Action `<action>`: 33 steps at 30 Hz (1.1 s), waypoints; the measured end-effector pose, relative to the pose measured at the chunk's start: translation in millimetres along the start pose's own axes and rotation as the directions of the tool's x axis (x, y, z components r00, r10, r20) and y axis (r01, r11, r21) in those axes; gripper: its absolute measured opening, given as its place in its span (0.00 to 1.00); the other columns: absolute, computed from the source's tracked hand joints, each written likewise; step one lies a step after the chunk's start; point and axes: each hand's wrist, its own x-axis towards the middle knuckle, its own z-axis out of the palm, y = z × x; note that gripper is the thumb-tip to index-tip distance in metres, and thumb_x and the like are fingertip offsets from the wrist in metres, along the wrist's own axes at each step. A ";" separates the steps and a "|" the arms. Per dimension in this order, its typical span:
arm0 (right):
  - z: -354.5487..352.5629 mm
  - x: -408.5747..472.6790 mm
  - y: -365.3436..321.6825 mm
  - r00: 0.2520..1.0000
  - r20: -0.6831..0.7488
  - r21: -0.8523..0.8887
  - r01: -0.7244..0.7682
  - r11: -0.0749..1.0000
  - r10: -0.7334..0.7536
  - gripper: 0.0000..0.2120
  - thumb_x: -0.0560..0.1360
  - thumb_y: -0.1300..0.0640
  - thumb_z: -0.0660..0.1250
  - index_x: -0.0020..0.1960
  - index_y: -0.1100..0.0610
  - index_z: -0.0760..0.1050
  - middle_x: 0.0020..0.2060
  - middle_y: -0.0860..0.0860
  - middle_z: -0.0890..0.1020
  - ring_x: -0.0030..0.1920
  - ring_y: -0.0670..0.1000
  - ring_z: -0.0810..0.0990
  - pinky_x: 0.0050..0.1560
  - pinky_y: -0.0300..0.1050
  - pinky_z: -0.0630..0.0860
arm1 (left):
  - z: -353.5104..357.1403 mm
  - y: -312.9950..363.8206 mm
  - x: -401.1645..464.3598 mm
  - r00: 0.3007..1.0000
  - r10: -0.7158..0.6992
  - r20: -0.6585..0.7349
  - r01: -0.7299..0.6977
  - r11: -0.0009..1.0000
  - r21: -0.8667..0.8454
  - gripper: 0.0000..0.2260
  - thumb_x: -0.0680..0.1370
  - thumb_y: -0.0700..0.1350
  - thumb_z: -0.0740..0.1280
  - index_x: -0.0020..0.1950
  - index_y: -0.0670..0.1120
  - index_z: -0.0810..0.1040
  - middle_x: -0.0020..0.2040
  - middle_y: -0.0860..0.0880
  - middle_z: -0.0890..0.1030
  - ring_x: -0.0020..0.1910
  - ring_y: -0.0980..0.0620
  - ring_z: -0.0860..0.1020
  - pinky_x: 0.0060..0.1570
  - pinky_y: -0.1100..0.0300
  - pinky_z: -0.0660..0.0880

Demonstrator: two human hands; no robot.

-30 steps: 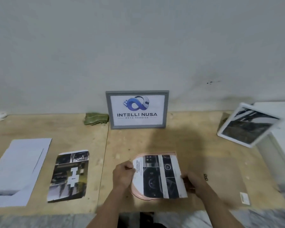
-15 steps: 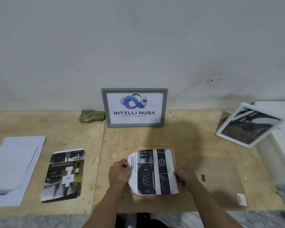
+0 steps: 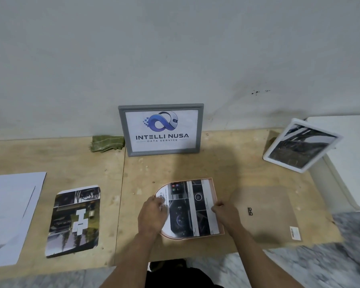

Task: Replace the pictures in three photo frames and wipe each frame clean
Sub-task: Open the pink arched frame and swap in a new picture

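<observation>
**Both hands on the print over the pink frame**

Your left hand lies on the left, rounded end of the print, fingers bent down onto the paper; can't tell if they pinch the edge or just press. Your right hand is at the print's right edge, fingertips curled at the paper's border w/ thumb hidden, so can't tell if it's a real grip. The print sits on top of a pink frame, whose rim shows along the top, right & bottom edges. Both lie flat on the wooden table, near the front edge, roughly center.

Just right of it lies a brown backing board w/ a small black clip and a white sticker on it. A gray frame w/ a logo sheet stands upright at the wall. A green cloth lies folded just left of it, touching or nearly so. At far right a white frame leans tilted. Left of your hands, apart from them, a second print lies flat; further left, white paper sheets.
</observation>
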 end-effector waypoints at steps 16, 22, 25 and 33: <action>-92.4 8.6 63.2 0.975 -0.216 0.079 -0.029 0.996 0.046 0.04 0.73 0.60 0.65 0.42 0.59 0.77 0.39 0.53 0.80 0.41 0.54 0.76 0.37 0.43 0.68 | 64.1 123.4 -16.2 0.948 0.142 0.283 -0.118 0.988 -0.102 0.11 0.76 0.43 0.65 0.39 0.44 0.85 0.37 0.48 0.85 0.37 0.51 0.82 0.41 0.57 0.79; -171.9 42.1 121.8 0.934 -0.323 -0.204 -0.229 0.952 0.156 0.13 0.77 0.58 0.59 0.60 0.59 0.73 0.56 0.59 0.75 0.57 0.62 0.73 0.54 0.52 0.72 | 126.4 178.8 -31.4 0.931 -0.050 0.361 0.014 0.995 0.101 0.10 0.75 0.45 0.61 0.50 0.44 0.80 0.49 0.45 0.83 0.47 0.43 0.80 0.45 0.55 0.75; -192.0 53.8 140.5 0.936 -0.300 -0.320 -0.281 0.905 0.185 0.14 0.78 0.58 0.60 0.63 0.58 0.69 0.61 0.58 0.73 0.62 0.60 0.71 0.58 0.52 0.71 | 147.6 196.1 -38.1 0.925 -0.168 0.340 0.143 0.985 0.097 0.17 0.72 0.47 0.60 0.55 0.42 0.80 0.56 0.42 0.83 0.54 0.40 0.81 0.49 0.57 0.72; -206.2 67.1 160.0 0.928 -0.230 0.210 -0.247 0.946 0.293 0.09 0.75 0.60 0.61 0.50 0.62 0.77 0.46 0.61 0.82 0.46 0.62 0.80 0.45 0.53 0.76 | 138.5 197.1 -30.4 0.903 -0.285 0.322 0.351 0.921 -0.170 0.13 0.71 0.47 0.64 0.47 0.38 0.80 0.48 0.40 0.83 0.50 0.40 0.81 0.53 0.55 0.78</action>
